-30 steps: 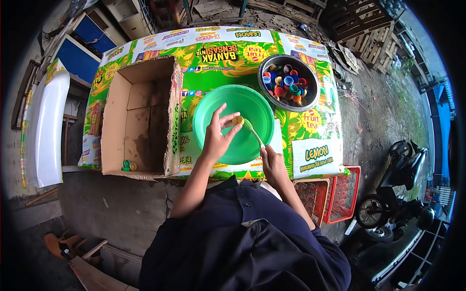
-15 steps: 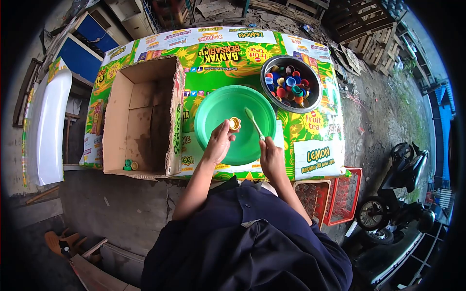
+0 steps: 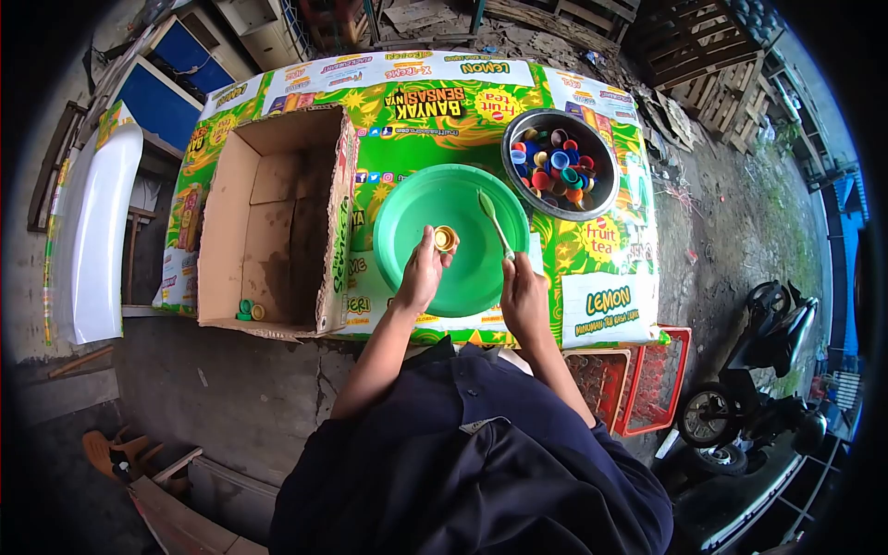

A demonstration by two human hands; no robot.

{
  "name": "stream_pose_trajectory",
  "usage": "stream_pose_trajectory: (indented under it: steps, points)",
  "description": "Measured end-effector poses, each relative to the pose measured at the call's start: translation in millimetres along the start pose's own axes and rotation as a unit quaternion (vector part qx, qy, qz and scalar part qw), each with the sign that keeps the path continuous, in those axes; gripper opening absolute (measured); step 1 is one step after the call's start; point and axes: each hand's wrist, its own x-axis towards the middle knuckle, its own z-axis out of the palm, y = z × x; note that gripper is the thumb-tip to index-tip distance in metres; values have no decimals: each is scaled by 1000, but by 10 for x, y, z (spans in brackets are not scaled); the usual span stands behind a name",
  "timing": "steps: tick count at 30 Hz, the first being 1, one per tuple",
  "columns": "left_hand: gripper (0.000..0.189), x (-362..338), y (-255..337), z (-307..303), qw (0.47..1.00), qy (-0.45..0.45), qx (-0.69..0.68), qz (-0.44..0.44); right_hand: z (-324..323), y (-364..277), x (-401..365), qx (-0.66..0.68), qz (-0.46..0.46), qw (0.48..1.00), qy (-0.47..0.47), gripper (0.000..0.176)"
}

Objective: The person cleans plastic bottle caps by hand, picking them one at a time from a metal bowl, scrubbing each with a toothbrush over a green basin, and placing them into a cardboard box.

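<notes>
Containers: green plastic basin (image 3: 398, 208) on the printed table cover (image 3: 546, 242), inside wall smooth; whether it holds liquid cannot be told; black bowl (image 3: 601, 197) just beside its far right side, with a loose heap of bottle caps (image 3: 561, 162) in red, blue, green, orange and white; cardboard box (image 3: 270, 171) to the left, brown, dark stains on its inside, with a few green and yellow caps (image 3: 250, 311) in its near left corner.

Held cap: gold-yellow bottle cap (image 3: 446, 240), round, hollow side facing up toward the camera, rings visible within; located above the basin, left of its middle.

Hands: left hand (image 3: 423, 275) closed narrowly, thumb and fingers pinching the gold-yellow cap; right hand (image 3: 524, 291) curled around the handle end of a pale green toothbrush (image 3: 493, 222), its head pointing away over the basin, apart from the cap.
</notes>
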Motion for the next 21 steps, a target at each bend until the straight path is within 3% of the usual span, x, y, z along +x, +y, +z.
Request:
stream_pose_trajectory:
  steps: [3, 5, 7, 9, 11, 12, 14, 17, 19, 21]
  points:
    - [43, 20, 2, -11, 1000, -18, -5, 5, 96, 11, -196, -27, -102, 992, -73, 17]
    - [44, 33, -8, -11, 1000, -25, -5, 7, -40, -6, -82, -64, -57, 993, -78, 18]
    - [44, 23, 0, -9, 1000, -23, -12, -3, -80, 28, 23, -29, 7, 999, -14, 18]
    - [44, 30, -1, -15, 999, -2, 40, -10, -69, -10, -127, -94, -59, 992, -66, 18]
    - [45, 47, -12, -44, 995, 16, 93, -16, -46, 61, -172, -95, -68, 988, -96, 18]
    - [45, 57, -13, -34, 988, 5, 153, -13, -54, 100, -100, -82, -35, 994, -62, 18]
    - [45, 29, -42, 36, 994, 19, 110, -14, -124, 142, 21, -59, 6, 998, -9, 18]
    - [45, 41, -95, -1, 993, 12, 111, -30, -27, 128, -191, -102, -106, 986, -82, 18]
    - [45, 56, -170, -24, 987, 1, 158, -35, -82, 237, -79, -124, -60, 988, -74, 18]
    - [45, 24, -217, -34, 986, -27, 158, -39, -141, 279, 126, -86, -11, 996, -1, 18]
